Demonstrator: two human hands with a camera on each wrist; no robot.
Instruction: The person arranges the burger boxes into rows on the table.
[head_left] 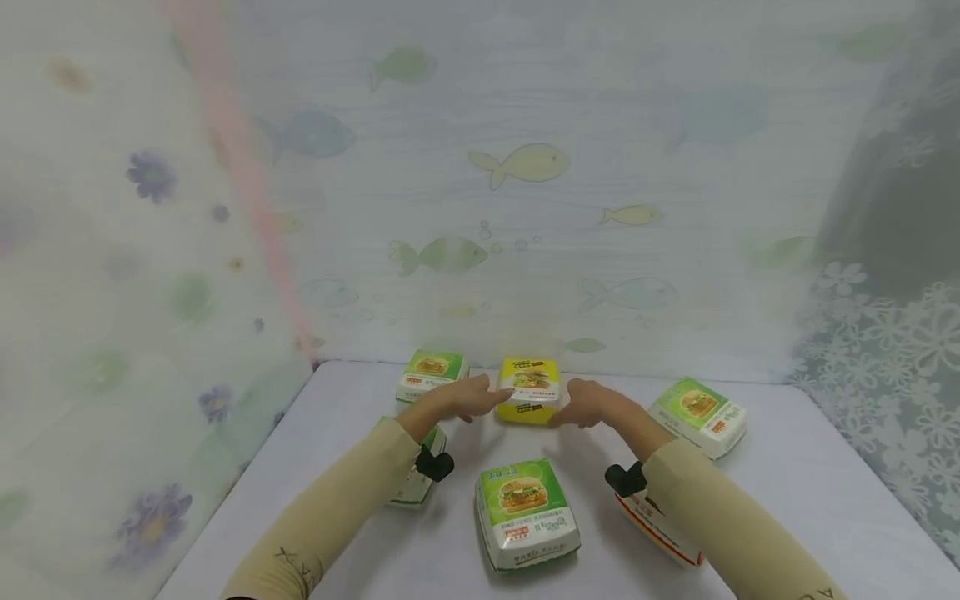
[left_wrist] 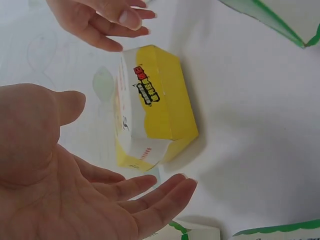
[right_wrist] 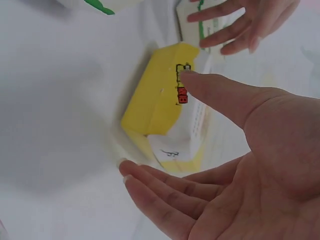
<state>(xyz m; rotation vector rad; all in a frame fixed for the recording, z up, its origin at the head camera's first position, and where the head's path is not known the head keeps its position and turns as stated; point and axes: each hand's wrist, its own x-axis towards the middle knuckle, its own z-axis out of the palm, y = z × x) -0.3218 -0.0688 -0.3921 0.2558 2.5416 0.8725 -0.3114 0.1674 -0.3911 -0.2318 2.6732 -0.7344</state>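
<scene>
A yellow and white burger box [head_left: 528, 392] stands at the back middle of the table, its lid closed. To its left is my left hand [head_left: 467, 398], palm turned toward the box and fingers extended. My right hand [head_left: 591, 403] is on the other side, thumb and fingers spread. In the left wrist view a gap shows between my left fingers [left_wrist: 162, 197] and the yellow box [left_wrist: 167, 95]. From the right wrist, my thumb [right_wrist: 220, 92] overlaps the box's printed side [right_wrist: 155, 95]; contact cannot be told. Neither hand grips anything.
Green and white burger boxes stand at the back left [head_left: 433, 371], front middle [head_left: 525, 512] and right [head_left: 701, 417]. Another green box [head_left: 412, 483] is partly hidden by my left arm. A red-edged box [head_left: 660, 529] lies partly under my right arm. Fish-print curtain [head_left: 525, 250] borders the back.
</scene>
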